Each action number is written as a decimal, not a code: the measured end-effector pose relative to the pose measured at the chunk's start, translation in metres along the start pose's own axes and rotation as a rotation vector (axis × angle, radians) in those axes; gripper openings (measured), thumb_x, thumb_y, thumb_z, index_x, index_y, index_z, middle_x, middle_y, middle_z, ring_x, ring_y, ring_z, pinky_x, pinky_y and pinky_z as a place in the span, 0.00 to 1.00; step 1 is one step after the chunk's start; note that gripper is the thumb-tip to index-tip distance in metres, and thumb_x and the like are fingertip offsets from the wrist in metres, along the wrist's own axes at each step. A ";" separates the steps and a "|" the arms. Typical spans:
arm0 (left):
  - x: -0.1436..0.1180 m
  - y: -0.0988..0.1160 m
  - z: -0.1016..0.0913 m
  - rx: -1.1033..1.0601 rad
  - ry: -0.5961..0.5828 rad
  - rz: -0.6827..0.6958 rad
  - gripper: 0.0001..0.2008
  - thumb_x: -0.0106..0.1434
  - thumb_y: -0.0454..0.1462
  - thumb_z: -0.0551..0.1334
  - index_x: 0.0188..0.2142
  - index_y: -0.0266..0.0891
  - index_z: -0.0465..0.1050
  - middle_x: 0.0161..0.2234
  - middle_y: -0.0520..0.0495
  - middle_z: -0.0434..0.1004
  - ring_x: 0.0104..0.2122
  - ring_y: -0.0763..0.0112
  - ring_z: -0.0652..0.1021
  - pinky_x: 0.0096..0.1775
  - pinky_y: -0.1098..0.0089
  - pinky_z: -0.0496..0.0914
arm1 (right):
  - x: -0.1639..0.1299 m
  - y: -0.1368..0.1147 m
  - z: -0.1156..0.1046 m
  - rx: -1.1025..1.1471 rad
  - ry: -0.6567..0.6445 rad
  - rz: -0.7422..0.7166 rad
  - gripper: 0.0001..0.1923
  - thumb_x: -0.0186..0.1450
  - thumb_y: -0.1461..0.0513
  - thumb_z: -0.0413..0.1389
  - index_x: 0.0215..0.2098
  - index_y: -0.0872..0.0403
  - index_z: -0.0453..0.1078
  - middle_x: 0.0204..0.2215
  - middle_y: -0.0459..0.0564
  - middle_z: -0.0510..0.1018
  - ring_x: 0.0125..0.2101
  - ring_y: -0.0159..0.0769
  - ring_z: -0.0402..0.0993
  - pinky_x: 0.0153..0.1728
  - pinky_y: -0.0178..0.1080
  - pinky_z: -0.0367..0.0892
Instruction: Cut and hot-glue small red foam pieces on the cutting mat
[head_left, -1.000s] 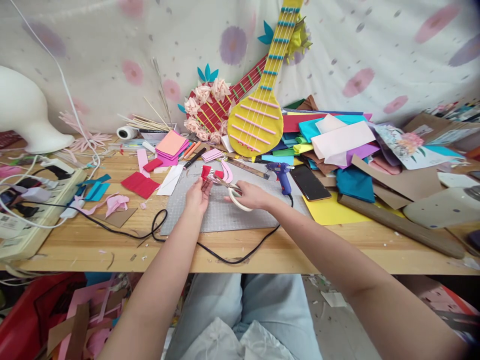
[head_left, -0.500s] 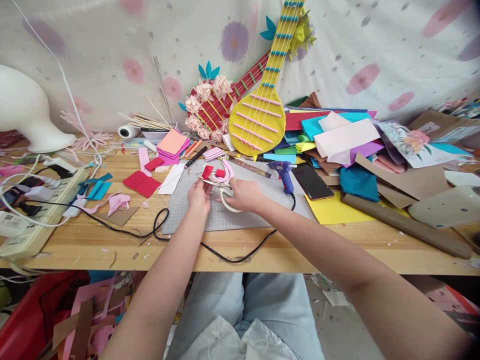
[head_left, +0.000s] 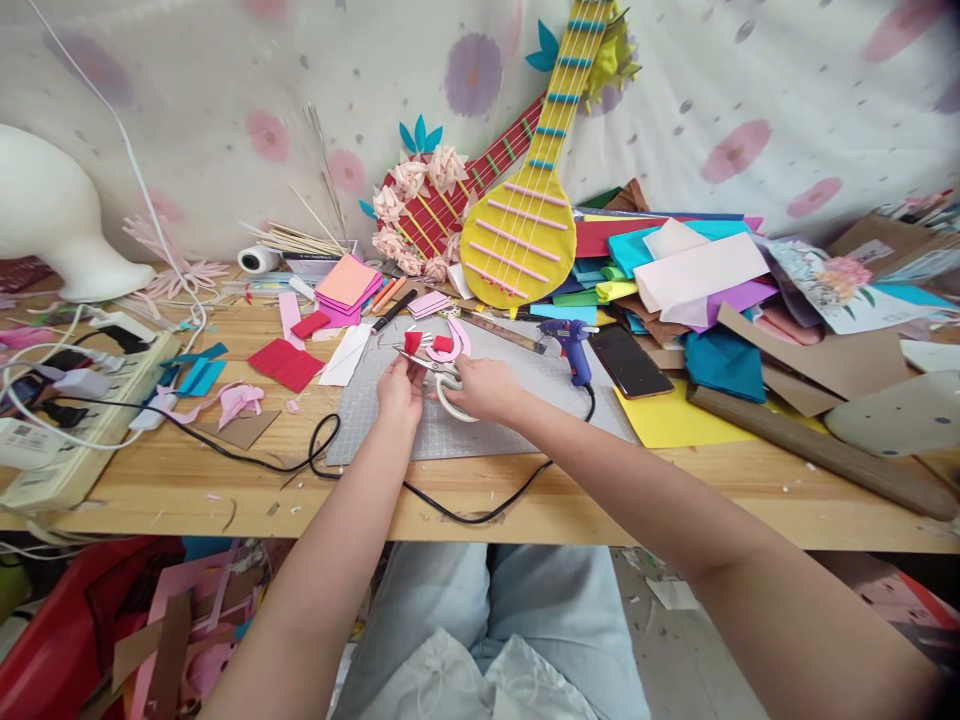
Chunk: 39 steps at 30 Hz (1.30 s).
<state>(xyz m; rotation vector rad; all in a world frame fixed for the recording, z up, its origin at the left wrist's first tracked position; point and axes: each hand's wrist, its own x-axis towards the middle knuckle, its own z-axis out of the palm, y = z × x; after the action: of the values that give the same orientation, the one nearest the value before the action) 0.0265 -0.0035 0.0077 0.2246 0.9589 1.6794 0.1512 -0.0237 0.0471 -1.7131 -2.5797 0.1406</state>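
Observation:
My left hand (head_left: 400, 388) pinches a small red felt piece (head_left: 412, 342) over the grey cutting mat (head_left: 480, 430). My right hand (head_left: 484, 388) grips white-handled scissors (head_left: 448, 384), their blades pointing left toward the red piece. A second small red piece (head_left: 442, 345) and a curved pink strip (head_left: 453, 338) lie on the mat just beyond the scissors. Both forearms reach in from the bottom of the view.
A blue glue gun (head_left: 570, 346) with a black cord (head_left: 450, 510) and a phone (head_left: 628, 362) lie right of the mat. Stacked coloured felt sheets (head_left: 675, 280), a yellow felt guitar (head_left: 525, 220), a power strip (head_left: 67, 440) and red felt squares (head_left: 285, 364) crowd the wooden table (head_left: 525, 500).
The two hands have drawn closer together on the mat. The scissors have shifted left toward the red piece in my left hand. The camera tipped slightly.

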 end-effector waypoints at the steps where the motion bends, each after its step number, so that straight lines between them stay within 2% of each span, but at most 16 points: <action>1: 0.000 0.000 0.000 0.000 0.001 0.003 0.08 0.60 0.29 0.54 0.28 0.36 0.69 0.26 0.49 0.76 0.31 0.76 0.78 0.38 0.75 0.71 | 0.000 0.000 0.000 -0.001 -0.001 0.004 0.34 0.59 0.40 0.42 0.45 0.60 0.63 0.36 0.61 0.77 0.38 0.48 0.73 0.36 0.42 0.65; 9: -0.001 0.000 0.000 -0.020 -0.014 0.033 0.08 0.61 0.30 0.54 0.26 0.35 0.67 0.23 0.51 0.74 0.27 0.78 0.77 0.39 0.73 0.71 | 0.003 0.009 -0.002 0.095 0.008 0.038 0.32 0.60 0.41 0.42 0.42 0.59 0.66 0.36 0.61 0.77 0.38 0.45 0.74 0.35 0.39 0.64; 14: -0.005 0.003 0.001 0.095 -0.037 0.078 0.06 0.58 0.31 0.58 0.25 0.35 0.66 0.24 0.51 0.74 0.28 0.76 0.77 0.38 0.70 0.71 | -0.001 0.046 -0.004 0.128 0.017 0.248 0.27 0.59 0.44 0.46 0.36 0.58 0.71 0.34 0.60 0.77 0.37 0.45 0.74 0.34 0.37 0.64; 18: -0.006 0.000 0.001 0.283 -0.078 0.133 0.05 0.54 0.33 0.61 0.25 0.34 0.67 0.25 0.49 0.75 0.27 0.75 0.77 0.32 0.71 0.71 | -0.008 0.072 -0.002 0.005 -0.027 0.397 0.21 0.59 0.53 0.50 0.39 0.62 0.71 0.37 0.65 0.76 0.40 0.48 0.73 0.36 0.40 0.65; 21: -0.002 -0.006 -0.001 0.457 -0.125 0.165 0.05 0.52 0.34 0.63 0.23 0.33 0.69 0.22 0.49 0.74 0.24 0.75 0.76 0.28 0.73 0.71 | -0.008 0.072 -0.002 -0.072 -0.052 0.355 0.19 0.58 0.57 0.51 0.41 0.63 0.71 0.38 0.65 0.76 0.41 0.48 0.72 0.37 0.41 0.65; 25: 0.002 -0.011 -0.004 0.602 -0.199 0.160 0.04 0.51 0.33 0.63 0.23 0.33 0.70 0.20 0.48 0.73 0.22 0.75 0.75 0.25 0.76 0.70 | -0.010 0.059 -0.014 -0.100 -0.107 0.305 0.16 0.59 0.60 0.52 0.41 0.61 0.72 0.40 0.66 0.75 0.42 0.47 0.72 0.38 0.41 0.64; 27: 0.002 -0.010 -0.005 0.591 -0.202 0.148 0.04 0.50 0.33 0.64 0.22 0.33 0.70 0.19 0.48 0.72 0.22 0.75 0.75 0.25 0.76 0.70 | -0.020 0.059 -0.023 -0.059 -0.066 0.318 0.15 0.60 0.59 0.51 0.40 0.60 0.72 0.39 0.64 0.75 0.42 0.47 0.71 0.38 0.42 0.63; 29: 0.002 -0.009 -0.005 0.567 -0.196 0.129 0.05 0.50 0.33 0.64 0.22 0.33 0.70 0.19 0.49 0.72 0.22 0.75 0.75 0.26 0.75 0.70 | -0.036 0.070 -0.029 0.032 0.028 0.381 0.15 0.63 0.57 0.46 0.37 0.55 0.72 0.37 0.59 0.77 0.40 0.44 0.72 0.37 0.41 0.62; 31: 0.002 -0.008 -0.004 0.552 -0.186 0.120 0.05 0.50 0.33 0.64 0.22 0.33 0.70 0.19 0.48 0.72 0.22 0.74 0.75 0.27 0.73 0.71 | -0.052 0.091 -0.028 0.136 0.107 0.536 0.17 0.63 0.54 0.43 0.33 0.52 0.71 0.33 0.55 0.77 0.37 0.43 0.72 0.34 0.40 0.62; 34: 0.002 -0.008 -0.003 0.520 -0.190 0.157 0.05 0.51 0.34 0.64 0.24 0.33 0.70 0.21 0.49 0.73 0.23 0.74 0.75 0.27 0.73 0.71 | -0.063 0.129 -0.013 0.209 0.218 0.754 0.24 0.57 0.43 0.48 0.30 0.54 0.69 0.29 0.54 0.75 0.32 0.41 0.71 0.32 0.39 0.62; 35: 0.003 -0.009 -0.003 0.513 -0.200 0.174 0.05 0.50 0.34 0.64 0.24 0.33 0.70 0.22 0.49 0.73 0.23 0.75 0.76 0.27 0.73 0.71 | -0.060 0.140 -0.006 0.240 0.265 0.756 0.26 0.54 0.42 0.50 0.33 0.55 0.69 0.30 0.55 0.75 0.33 0.41 0.71 0.33 0.39 0.62; 37: 0.004 -0.011 -0.004 0.517 -0.222 0.199 0.04 0.50 0.34 0.64 0.25 0.34 0.71 0.23 0.49 0.74 0.23 0.75 0.75 0.26 0.75 0.71 | -0.048 0.155 0.007 0.259 0.358 0.667 0.29 0.52 0.44 0.54 0.40 0.58 0.67 0.38 0.58 0.74 0.40 0.42 0.69 0.38 0.39 0.62; 39: 0.005 -0.012 -0.005 0.535 -0.240 0.211 0.05 0.49 0.34 0.65 0.25 0.34 0.71 0.22 0.50 0.74 0.23 0.75 0.75 0.26 0.76 0.70 | -0.031 0.160 0.016 0.293 0.348 0.621 0.29 0.52 0.46 0.55 0.41 0.60 0.68 0.41 0.60 0.73 0.43 0.45 0.67 0.41 0.40 0.62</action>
<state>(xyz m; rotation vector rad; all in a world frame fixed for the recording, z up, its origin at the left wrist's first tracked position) 0.0301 -0.0011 -0.0057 0.8895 1.2148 1.5071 0.3092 0.0086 0.0160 -2.1192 -1.6372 0.2027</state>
